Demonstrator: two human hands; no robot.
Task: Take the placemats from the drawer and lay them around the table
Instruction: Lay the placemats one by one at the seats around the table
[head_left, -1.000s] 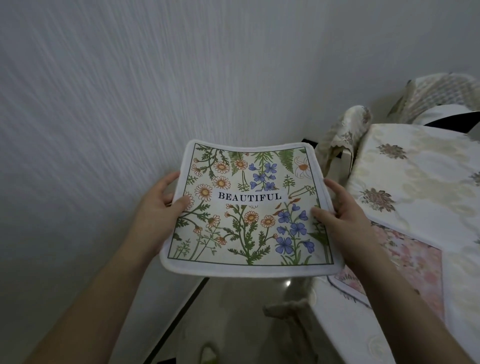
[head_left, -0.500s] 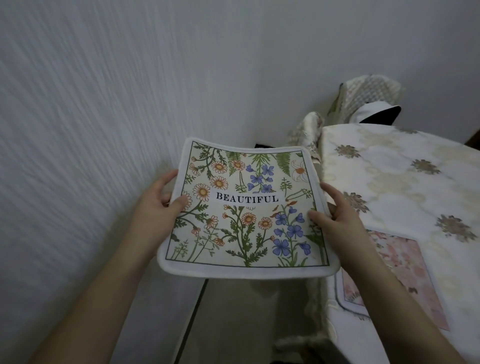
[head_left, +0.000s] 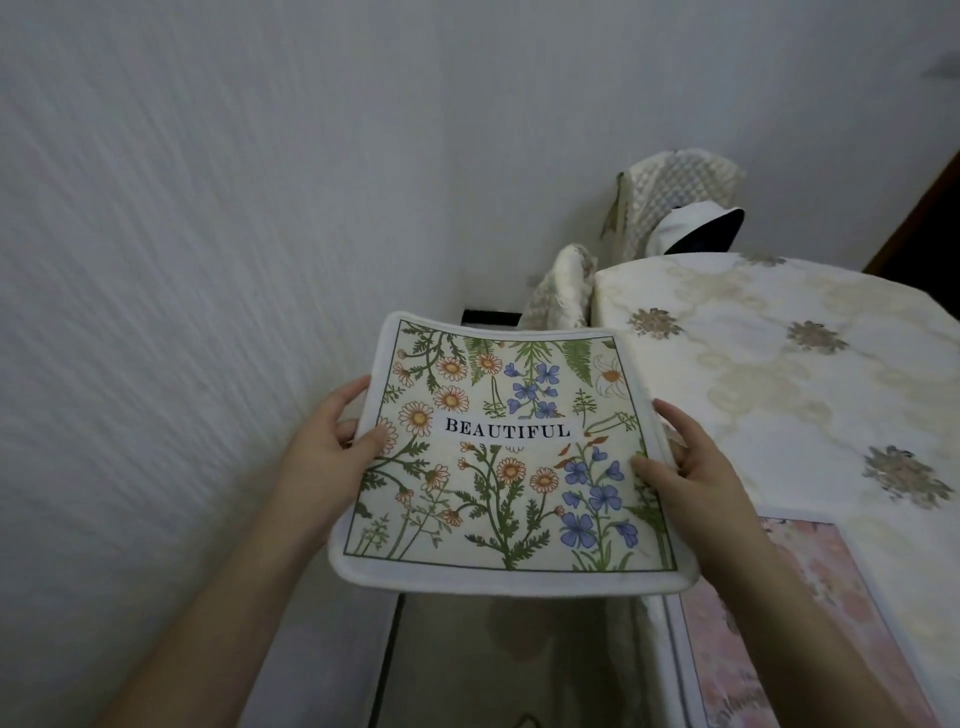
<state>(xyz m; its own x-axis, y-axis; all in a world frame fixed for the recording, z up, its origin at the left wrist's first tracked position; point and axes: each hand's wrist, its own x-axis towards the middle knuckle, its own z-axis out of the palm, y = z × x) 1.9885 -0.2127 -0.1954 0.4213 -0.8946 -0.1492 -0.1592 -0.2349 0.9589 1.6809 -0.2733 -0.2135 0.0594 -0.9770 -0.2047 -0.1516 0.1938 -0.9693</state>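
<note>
Both hands hold the floral placemat by its side edges. The left hand pinches the left border, thumb on the printed face and fingers behind. The right hand does the same on the right border, thumb pressing near the blue flowers. Each grip is narrow, closed on the mat alone.

The mat is in the air, print upward, over the strip of floor between the wall and the table. Its right edge hangs just beside the table's near corner; it does not rest on the cloth. It sags slightly between the hands, so I judge it soft and limp.

A second mat, the pink placemat, already lies on the table at the near right edge, partly out of view. Two covered chairs stand beyond the table's far corner.

Risks, as I judge them:
- A limp mat held by two edges may fold or land creased if one hand lets go first.
- Set down too near the corner, it could overhang and slide off with the smooth cloth.
- Placed too close, it may overlap the pink mat.
- The gap by the wall is tight; an elbow may brush it.
</note>
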